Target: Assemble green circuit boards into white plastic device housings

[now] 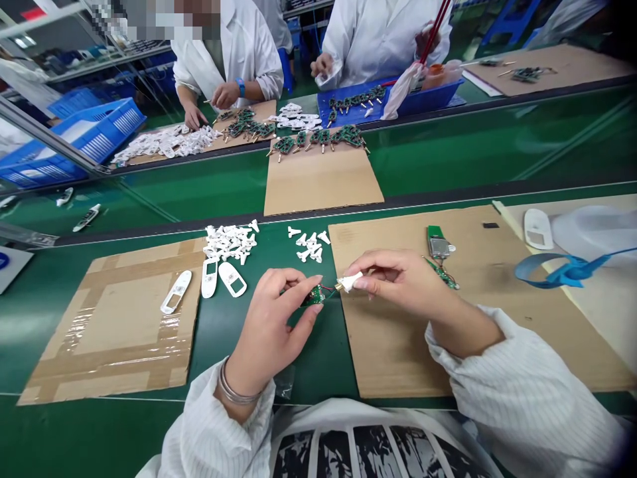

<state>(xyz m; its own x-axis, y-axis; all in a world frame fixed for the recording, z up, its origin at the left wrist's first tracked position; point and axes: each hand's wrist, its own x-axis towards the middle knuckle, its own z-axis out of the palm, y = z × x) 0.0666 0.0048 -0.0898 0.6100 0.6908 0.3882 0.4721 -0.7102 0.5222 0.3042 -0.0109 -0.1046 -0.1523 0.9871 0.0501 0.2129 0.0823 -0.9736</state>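
Between the thumb and fingers of my left hand [279, 315] is a small green circuit board [314, 295], partly covered by the fingers. Thin wires run from it to a brass-coloured tip [340, 286]. My right hand [405, 282] pinches a white plastic piece [351, 281], which sits around or against that tip; I cannot tell how far it is on. Both hands are raised above the table, close together. Beyond them lies a small group of similar white pieces [311, 247]. Another circuit board with a metallic part [438, 244] rests on the right cardboard, past my right hand.
A bigger heap of white pieces [229, 242] and white oval casings [232, 279] lie left of centre. Taped cardboard [119, 345] is at left, plain cardboard [398, 362] at right with a blue strap [562, 271] beyond. Across the line, co-workers in white coats [249, 46] handle parts near blue crates [74, 143].
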